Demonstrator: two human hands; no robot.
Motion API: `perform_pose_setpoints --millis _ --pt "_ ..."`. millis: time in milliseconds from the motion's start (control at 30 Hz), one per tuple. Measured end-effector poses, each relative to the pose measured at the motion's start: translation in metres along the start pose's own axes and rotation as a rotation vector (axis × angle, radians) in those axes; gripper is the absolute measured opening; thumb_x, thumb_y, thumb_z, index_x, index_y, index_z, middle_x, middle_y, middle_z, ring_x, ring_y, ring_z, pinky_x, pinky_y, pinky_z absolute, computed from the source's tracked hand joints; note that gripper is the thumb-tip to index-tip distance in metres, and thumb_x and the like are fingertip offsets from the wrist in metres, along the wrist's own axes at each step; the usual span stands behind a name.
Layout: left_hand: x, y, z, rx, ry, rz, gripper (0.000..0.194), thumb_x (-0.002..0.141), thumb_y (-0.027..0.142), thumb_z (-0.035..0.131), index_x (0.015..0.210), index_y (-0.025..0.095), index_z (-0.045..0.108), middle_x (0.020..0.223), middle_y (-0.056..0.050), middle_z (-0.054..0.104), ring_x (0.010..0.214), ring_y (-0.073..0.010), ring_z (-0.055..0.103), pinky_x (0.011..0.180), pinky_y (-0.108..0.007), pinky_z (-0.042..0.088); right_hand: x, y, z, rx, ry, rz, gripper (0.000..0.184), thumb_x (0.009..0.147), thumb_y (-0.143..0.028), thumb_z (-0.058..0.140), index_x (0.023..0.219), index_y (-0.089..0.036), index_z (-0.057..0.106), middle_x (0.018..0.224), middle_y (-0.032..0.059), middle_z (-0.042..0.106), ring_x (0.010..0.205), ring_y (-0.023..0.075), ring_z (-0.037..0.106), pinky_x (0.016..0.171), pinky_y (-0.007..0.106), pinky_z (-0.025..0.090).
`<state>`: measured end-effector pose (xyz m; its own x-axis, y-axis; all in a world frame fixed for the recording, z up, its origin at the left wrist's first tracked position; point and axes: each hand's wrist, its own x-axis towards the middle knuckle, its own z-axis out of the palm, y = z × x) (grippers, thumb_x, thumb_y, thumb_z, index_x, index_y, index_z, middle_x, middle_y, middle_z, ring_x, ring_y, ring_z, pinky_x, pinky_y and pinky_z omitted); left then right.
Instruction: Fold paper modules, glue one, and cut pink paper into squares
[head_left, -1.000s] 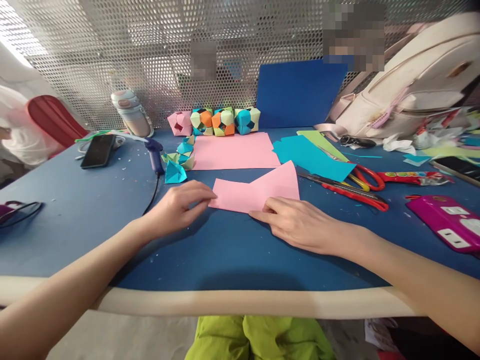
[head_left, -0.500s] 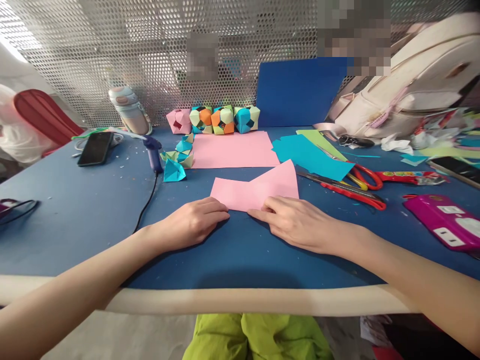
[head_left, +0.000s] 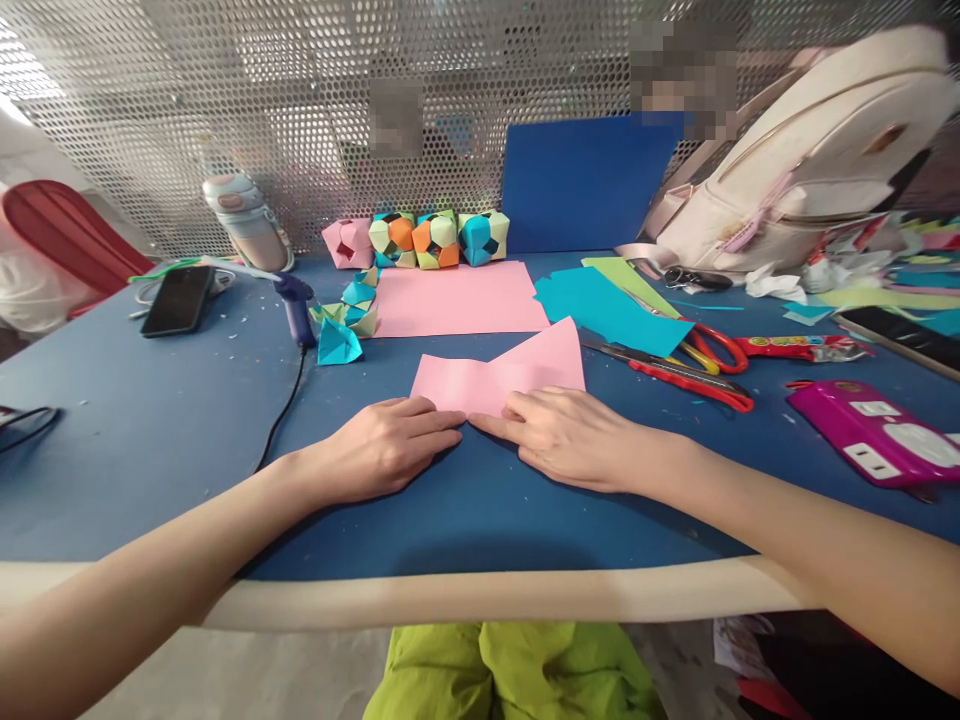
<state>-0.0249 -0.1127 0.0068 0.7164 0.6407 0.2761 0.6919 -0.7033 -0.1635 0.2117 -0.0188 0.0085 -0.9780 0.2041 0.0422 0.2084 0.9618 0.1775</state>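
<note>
A sheet of pink paper (head_left: 491, 378) lies folded over on the blue table, its upper right corner fanned up at an angle. My left hand (head_left: 386, 445) presses the near folded edge at its left end, fingers closed together on it. From the other side my right hand (head_left: 562, 435) holds the same edge, index finger stretched along the crease and the other fingers curled. The two index fingertips almost meet at the middle of the fold. Both hands cover parts of the near edge.
Behind lie a pink sheet (head_left: 461, 300), several folded paper balls (head_left: 349, 243) and blue paper pieces (head_left: 339, 343). A glue gun (head_left: 296, 310) with a cord stands left. Right are blue sheets (head_left: 607, 305), scissors (head_left: 720, 345), a red cutter (head_left: 690, 385) and a purple case (head_left: 862, 425).
My right index finger has slid left along the fold towards my left fingertips. My left index finger reaches slightly further right. The view has shifted a little.
</note>
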Motion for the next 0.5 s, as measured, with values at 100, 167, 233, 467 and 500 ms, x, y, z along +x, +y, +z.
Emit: perform_pose_setpoints --millis 100,167,233,467,500 --pt "0.003 0.002 -0.001 0.046 -0.019 0.006 0.031 0.093 0.015 0.037 0.110 0.015 0.063 0.119 -0.011 0.067 0.093 -0.0197 0.062 0.079 -0.031 0.054 0.002 0.000 0.000 -0.015 0.010 0.000 0.054 0.089 -0.016 0.042 0.143 -0.023 0.039 0.089 0.0067 0.058 0.071 0.0183 0.053 0.066 0.032 0.040" --pt "0.004 0.003 -0.003 0.064 -0.030 0.011 0.031 0.093 0.015 0.037 0.111 0.014 0.062 0.120 -0.011 0.066 0.092 -0.0204 0.062 0.076 -0.031 0.054 0.001 0.000 0.001 -0.031 0.019 0.003 0.052 0.090 -0.017 0.043 0.141 -0.023 0.042 0.088 0.0065 0.058 0.071 0.0187 0.054 0.066 0.032 0.039" --pt "0.003 0.002 -0.004 0.070 -0.039 0.011 0.031 0.094 0.016 0.037 0.111 0.013 0.062 0.118 -0.011 0.067 0.091 -0.0211 0.062 0.072 -0.030 0.055 -0.001 0.001 0.000 -0.048 0.030 0.000 0.048 0.090 -0.017 0.043 0.137 -0.022 0.046 0.088 0.0067 0.059 0.072 0.0189 0.054 0.067 0.032 0.038" --pt "-0.016 -0.017 -0.012 -0.004 -0.061 -0.052 0.031 0.093 0.017 0.038 0.112 0.014 0.063 0.102 -0.012 0.071 0.089 -0.0186 0.065 0.076 -0.030 0.054 -0.022 0.009 -0.002 -0.080 0.087 -0.048 0.039 0.087 -0.007 0.044 0.122 -0.016 0.059 0.086 0.0077 0.060 0.080 0.0192 0.055 0.072 0.032 0.037" --pt "-0.018 -0.018 -0.013 -0.026 -0.061 -0.044 0.031 0.092 0.017 0.039 0.111 0.014 0.063 0.101 -0.012 0.071 0.089 -0.0186 0.065 0.077 -0.030 0.054 -0.026 0.011 -0.003 -0.083 0.098 -0.048 0.039 0.086 -0.006 0.044 0.120 -0.015 0.060 0.087 0.0080 0.060 0.081 0.0193 0.055 0.072 0.032 0.036"
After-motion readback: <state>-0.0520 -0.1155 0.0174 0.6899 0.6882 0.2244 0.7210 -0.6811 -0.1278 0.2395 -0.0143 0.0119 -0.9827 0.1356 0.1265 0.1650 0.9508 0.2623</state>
